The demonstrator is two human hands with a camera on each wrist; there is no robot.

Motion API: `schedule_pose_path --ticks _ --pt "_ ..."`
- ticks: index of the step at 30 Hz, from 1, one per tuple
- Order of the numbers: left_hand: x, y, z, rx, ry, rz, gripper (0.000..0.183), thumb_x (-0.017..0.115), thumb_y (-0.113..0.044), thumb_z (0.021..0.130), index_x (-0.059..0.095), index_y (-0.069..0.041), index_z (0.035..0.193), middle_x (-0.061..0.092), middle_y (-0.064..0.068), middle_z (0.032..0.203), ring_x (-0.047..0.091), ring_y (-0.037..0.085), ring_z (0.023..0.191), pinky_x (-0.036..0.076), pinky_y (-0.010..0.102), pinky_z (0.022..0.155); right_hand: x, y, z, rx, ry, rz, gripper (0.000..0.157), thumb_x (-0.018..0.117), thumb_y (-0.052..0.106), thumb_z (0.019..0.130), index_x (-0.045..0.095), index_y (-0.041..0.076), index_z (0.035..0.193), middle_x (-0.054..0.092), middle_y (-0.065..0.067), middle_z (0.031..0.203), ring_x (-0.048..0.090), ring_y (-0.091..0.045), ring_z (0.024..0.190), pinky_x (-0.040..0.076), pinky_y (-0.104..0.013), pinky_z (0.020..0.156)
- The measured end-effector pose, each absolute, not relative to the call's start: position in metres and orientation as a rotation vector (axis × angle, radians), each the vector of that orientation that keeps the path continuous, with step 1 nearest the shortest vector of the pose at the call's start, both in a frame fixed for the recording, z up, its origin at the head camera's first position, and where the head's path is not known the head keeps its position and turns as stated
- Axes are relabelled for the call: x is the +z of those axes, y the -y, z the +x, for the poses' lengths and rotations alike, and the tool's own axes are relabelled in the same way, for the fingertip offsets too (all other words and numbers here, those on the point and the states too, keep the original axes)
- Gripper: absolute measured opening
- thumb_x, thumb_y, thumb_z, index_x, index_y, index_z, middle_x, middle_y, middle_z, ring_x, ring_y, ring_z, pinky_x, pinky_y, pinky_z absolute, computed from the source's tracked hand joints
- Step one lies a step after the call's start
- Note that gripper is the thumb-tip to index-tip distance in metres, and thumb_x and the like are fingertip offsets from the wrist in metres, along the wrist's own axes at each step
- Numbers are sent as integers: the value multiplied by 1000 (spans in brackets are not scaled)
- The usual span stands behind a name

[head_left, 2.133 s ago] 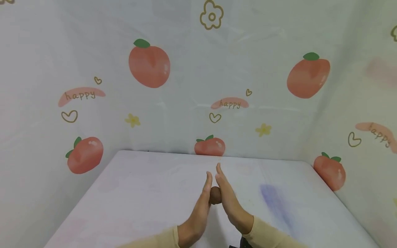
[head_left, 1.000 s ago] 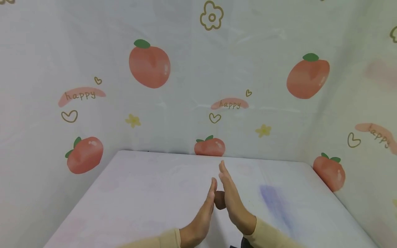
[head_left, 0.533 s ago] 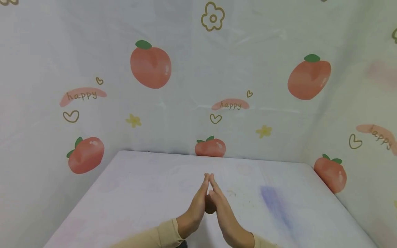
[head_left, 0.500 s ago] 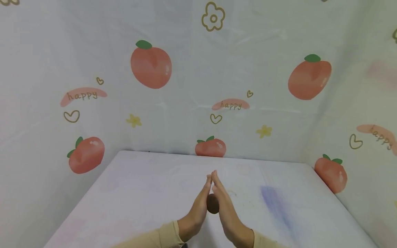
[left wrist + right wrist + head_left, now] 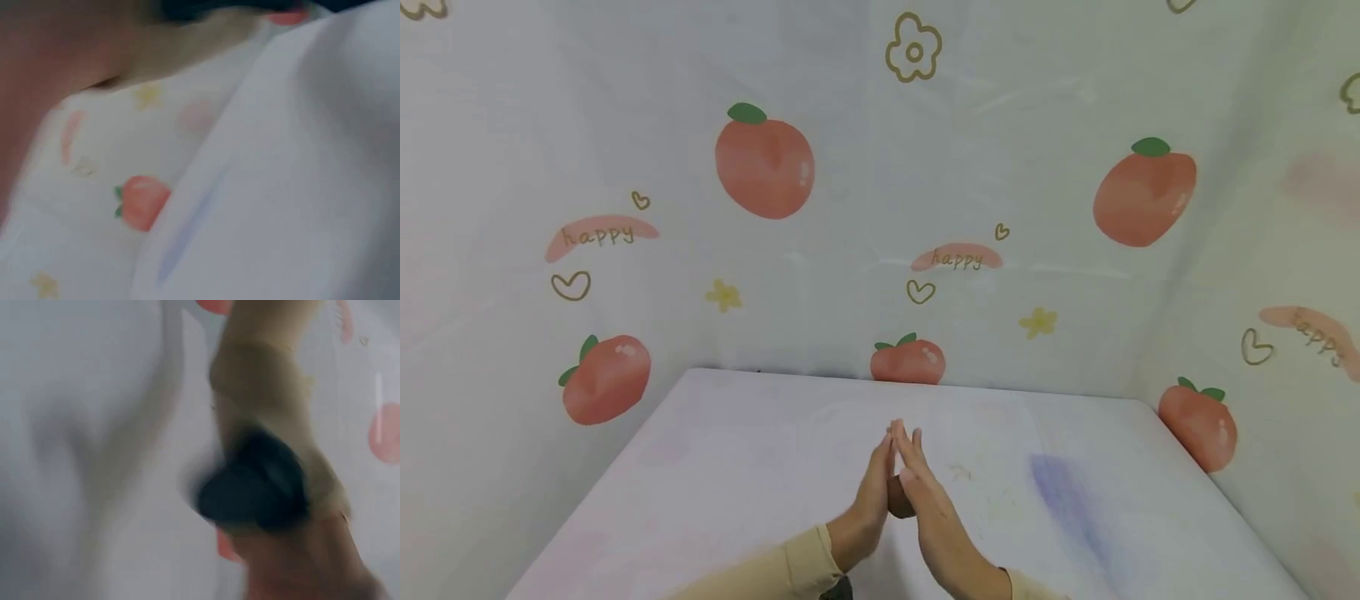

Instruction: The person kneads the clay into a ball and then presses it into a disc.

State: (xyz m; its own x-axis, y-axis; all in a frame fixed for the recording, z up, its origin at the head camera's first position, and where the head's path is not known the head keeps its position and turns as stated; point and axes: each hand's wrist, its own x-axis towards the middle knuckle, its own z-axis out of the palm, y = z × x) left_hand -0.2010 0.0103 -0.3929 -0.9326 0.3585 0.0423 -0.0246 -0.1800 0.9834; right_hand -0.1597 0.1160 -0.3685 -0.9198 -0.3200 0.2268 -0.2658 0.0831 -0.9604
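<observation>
A small brown ball, like a lump of modelling clay, sits between the two palms, partly covered by the right hand. My left hand presses it from the left with straight fingers. From the other side my right hand leans against it, fingers extended and slightly spread. The fingertips meet in a peak above the ball, and both hands are raised over the table. In the right wrist view a beige sleeve with a dark wrist device shows, blurred. Neither wrist view shows the ball.
A white table bears a purple smear on the right and faint brownish marks beyond the hands. White curtains printed with peaches, hearts and "happy" surround it at the back and sides.
Both hands have rubbed back and forth against each other, the right drawing back from ahead of the left. The ball has shifted left between the palms, and its outline varies.
</observation>
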Motion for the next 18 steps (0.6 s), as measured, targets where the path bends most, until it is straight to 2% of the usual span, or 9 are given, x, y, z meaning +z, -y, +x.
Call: schedule_pose_path --ticks 2,4,7,12,16,18 --pt "-397 -13 -191 2167 -1796 541 67 5 -50 103 -2 -8 155 -11 8 162 -19 32 146 -15 63 112 -362 -119 -169 -2033 -2377 -589 52 28 30 107 16 14 155 7 2 162 -5 -20 149 -3 -46 119" --pt "-396 -15 -183 2152 -1746 668 65 0 -46 103 -7 -6 154 -14 8 161 -22 31 146 -15 63 112 -360 -124 -182 -2040 -2446 -526 54 29 34 107 15 15 156 5 0 163 -3 -21 149 -1 -46 120" --pt "-387 -13 -179 2179 -1693 715 67 -3 -47 102 -11 -4 153 -18 9 160 -24 31 145 -15 62 113 -367 -128 -194 -2009 -2483 -439 58 27 35 106 9 10 156 -2 -9 163 -9 -30 149 -6 -59 116" --pt "-375 -3 -197 2264 -1777 487 72 5 -56 101 -6 -9 155 -15 6 162 -21 28 147 -14 59 114 -392 -122 -176 -1860 -2358 -477 60 18 35 108 -1 1 154 -8 -19 160 -15 -41 145 -8 -68 110" --pt "-382 -4 -205 2219 -1916 245 77 15 -62 100 1 -11 156 -6 10 163 -12 32 148 -9 63 114 -389 -116 -158 -1875 -2242 -565 60 21 32 108 -4 4 154 -8 -17 161 -14 -39 145 -6 -67 111" --pt "-388 -8 -199 2169 -1919 243 78 15 -62 100 0 -11 156 -8 12 163 -14 34 148 -11 65 112 -380 -116 -160 -1946 -2262 -544 60 26 31 107 -1 4 155 -3 -16 162 -9 -36 147 -5 -64 113"
